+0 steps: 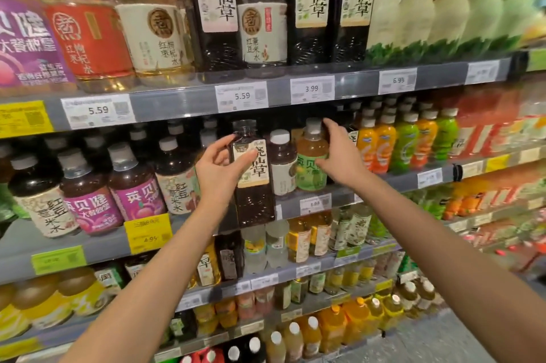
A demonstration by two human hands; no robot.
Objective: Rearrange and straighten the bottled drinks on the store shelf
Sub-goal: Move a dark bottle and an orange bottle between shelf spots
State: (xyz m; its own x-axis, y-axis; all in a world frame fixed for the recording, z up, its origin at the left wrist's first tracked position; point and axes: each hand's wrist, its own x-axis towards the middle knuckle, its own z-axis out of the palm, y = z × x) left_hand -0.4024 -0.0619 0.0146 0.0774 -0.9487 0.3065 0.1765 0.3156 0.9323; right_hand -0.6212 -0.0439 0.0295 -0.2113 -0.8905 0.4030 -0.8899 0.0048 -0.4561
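Observation:
My left hand (220, 169) grips a tall dark bottle with a cream label (253, 173), held upright in front of the middle shelf (334, 200), its base hanging below the shelf edge. My right hand (336, 155) wraps around a green-labelled bottle of pale amber drink (310, 161) standing on that shelf, fingers at its neck and thumb on the label. Between the two stands a dark bottle with a white cap (282, 164). Left of my hands are dark bottles with purple labels (136, 185) and cream labels (174, 179).
The shelf above (189, 102) carries large bottles and price tags. Orange and green bottles (404, 144) fill the middle shelf to the right. Lower shelves (295, 271) hold small yellow and clear drinks. The floor (443, 342) shows at the bottom right.

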